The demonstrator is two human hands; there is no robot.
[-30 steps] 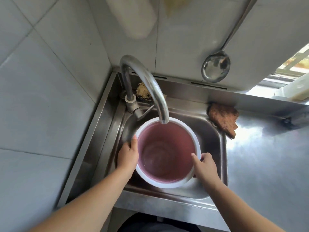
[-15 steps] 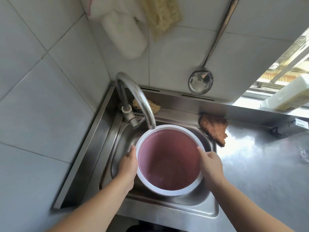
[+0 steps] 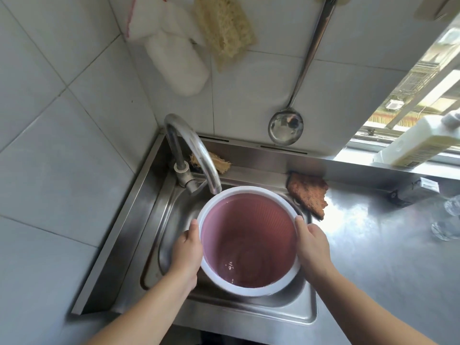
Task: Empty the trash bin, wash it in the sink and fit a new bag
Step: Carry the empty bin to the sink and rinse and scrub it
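Note:
A pink trash bin (image 3: 249, 235) with a white rim stands upright over the steel sink (image 3: 169, 235). Some water lies in its bottom. My left hand (image 3: 188, 247) grips the bin's left side and my right hand (image 3: 312, 245) grips its right side. The curved tap spout (image 3: 199, 155) ends just above the bin's far rim; no water stream shows.
A brown scouring pad (image 3: 307, 191) lies on the counter right of the sink. A ladle (image 3: 286, 127), a loofah (image 3: 224, 28) and a white cloth (image 3: 174, 53) hang on the tiled wall. A bottle (image 3: 418, 143) sits on the window ledge, and a clear glass (image 3: 448, 217) stands at far right.
The bin has shifted slightly toward me, so the spout now ends at its far rim instead of over its middle. My view has tilted up, showing more wall.

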